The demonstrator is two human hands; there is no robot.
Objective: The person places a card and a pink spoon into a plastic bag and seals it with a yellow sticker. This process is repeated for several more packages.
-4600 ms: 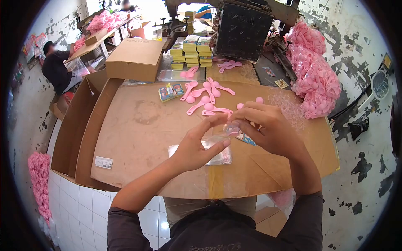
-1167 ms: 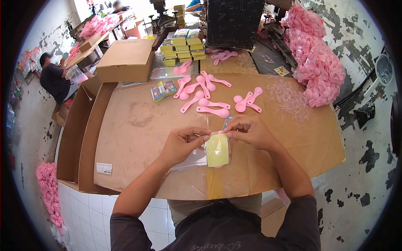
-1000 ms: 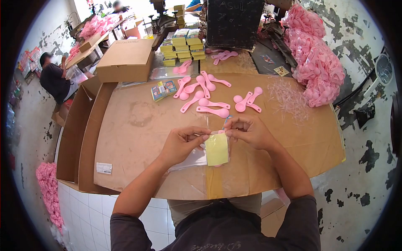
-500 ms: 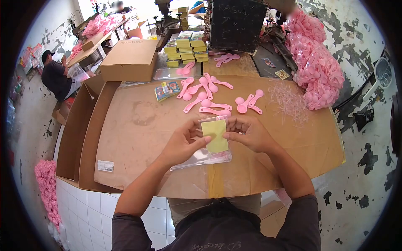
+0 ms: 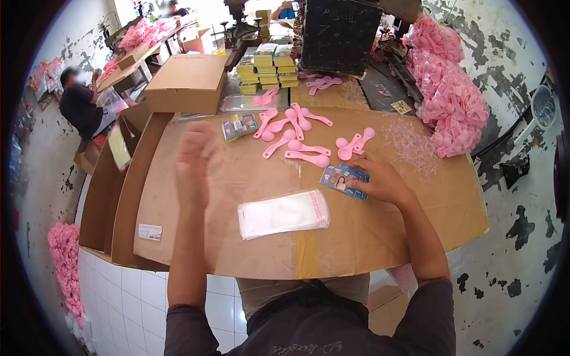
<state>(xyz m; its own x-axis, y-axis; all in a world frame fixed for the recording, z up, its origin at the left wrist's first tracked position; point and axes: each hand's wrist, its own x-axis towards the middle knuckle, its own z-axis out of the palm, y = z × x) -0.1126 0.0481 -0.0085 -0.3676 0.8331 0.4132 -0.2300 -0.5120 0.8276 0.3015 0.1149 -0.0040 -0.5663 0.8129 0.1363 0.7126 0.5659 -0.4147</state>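
Note:
My left hand (image 5: 199, 148) is raised over the left part of the cardboard-covered table, its fingers smeared by motion. Left of it, a clear plastic packet with a pale yellow card (image 5: 119, 147) shows over the open carton, apart from the hand. My right hand (image 5: 380, 180) grips the right end of a blue printed card (image 5: 339, 179), thumb on its face; whether more cards lie beneath is hard to see. Between my arms lies a pile of clear plastic bags (image 5: 279, 216). Several pink measuring spoons (image 5: 288, 133) lie just beyond, beside a banded stack of cards (image 5: 239, 127).
A long open carton (image 5: 127, 196) runs along the table's left edge, with a closed cardboard box (image 5: 187, 83) behind it. Card stacks (image 5: 267, 65) and a black machine box (image 5: 339, 35) stand at the back. Bagged pink spoons (image 5: 448, 95) hang right; plastic strips (image 5: 409, 142) lie nearby. A person (image 5: 83, 107) sits far left.
The packet with the yellow card left my hands and is now over the carton at left. My left hand swung left and up; my right moved right onto the blue card. The bags are uncovered.

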